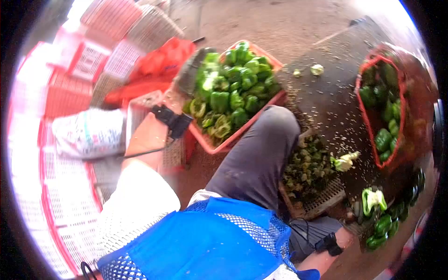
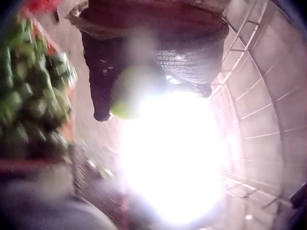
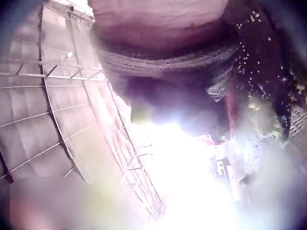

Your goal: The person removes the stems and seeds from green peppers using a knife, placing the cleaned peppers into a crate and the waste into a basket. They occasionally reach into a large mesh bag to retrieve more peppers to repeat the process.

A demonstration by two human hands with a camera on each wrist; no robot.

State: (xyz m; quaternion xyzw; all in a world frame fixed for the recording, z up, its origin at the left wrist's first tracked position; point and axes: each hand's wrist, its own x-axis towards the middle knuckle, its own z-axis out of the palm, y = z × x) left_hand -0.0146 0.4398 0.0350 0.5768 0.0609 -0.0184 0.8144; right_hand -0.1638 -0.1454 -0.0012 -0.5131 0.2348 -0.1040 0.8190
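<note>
My left hand [image 1: 186, 77], in a dark glove, is over the left side of a red crate [image 1: 212, 150] heaped with green bell peppers [image 1: 245, 74]. In the left wrist view, a blurred green bell pepper [image 2: 125, 96] sits between its thumb and fingers. Low at the right, my gloved right hand [image 3: 168, 91] holds a halved green bell pepper [image 1: 373, 200], its pale inside facing up. Strong glare washes out the fingertips in both wrist views. More whole peppers [image 1: 383, 226] lie close by that hand.
A red mesh sack [image 1: 417, 121] of peppers lies open at the right on a dark seed-strewn board [image 1: 336, 60]. By my knee stands a crate [image 1: 326, 198] of pepper cores. Stacked plastic baskets [image 1: 70, 186], a white sack [image 1: 91, 133] and red netting [image 1: 161, 60] fill the left.
</note>
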